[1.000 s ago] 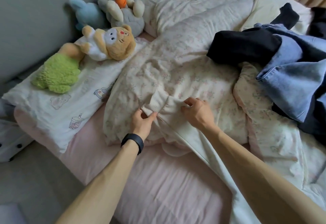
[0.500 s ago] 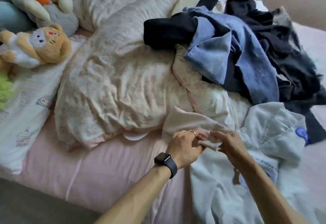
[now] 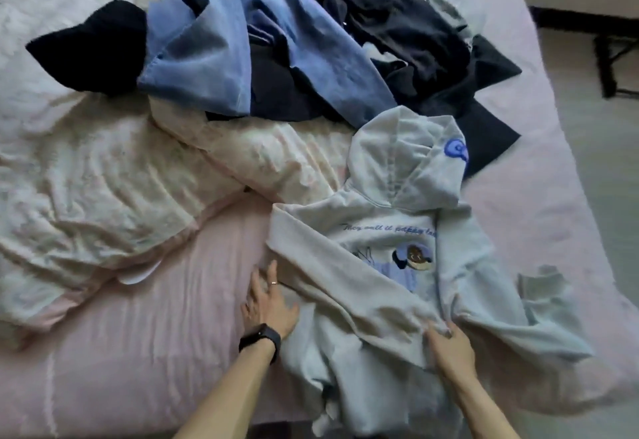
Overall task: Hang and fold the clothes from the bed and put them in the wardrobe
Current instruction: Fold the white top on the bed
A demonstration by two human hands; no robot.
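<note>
On the bed (image 3: 155,335), the sleeve (image 3: 345,283) of a pale hoodie (image 3: 390,203) is touched by the flat, released left hand (image 3: 268,304) and pinched by the right hand (image 3: 449,345).

Pale hoodie (image 3: 387,217) — soft, matt fleece cloth; blue jeans (image 3: 207,51) — coarser denim; pink sheet (image 3: 145,328) smooth cloth.

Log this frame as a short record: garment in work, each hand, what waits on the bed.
garment: pale hoodie, front up on the pink sheet, one sleeve folded across its chest
left hand: flat, fingers spread, at the hoodie's side edge
right hand: holds the folded sleeve's end
waiting: blue denim garment and dark clothes piled beyond
beside: floral duvet
</note>
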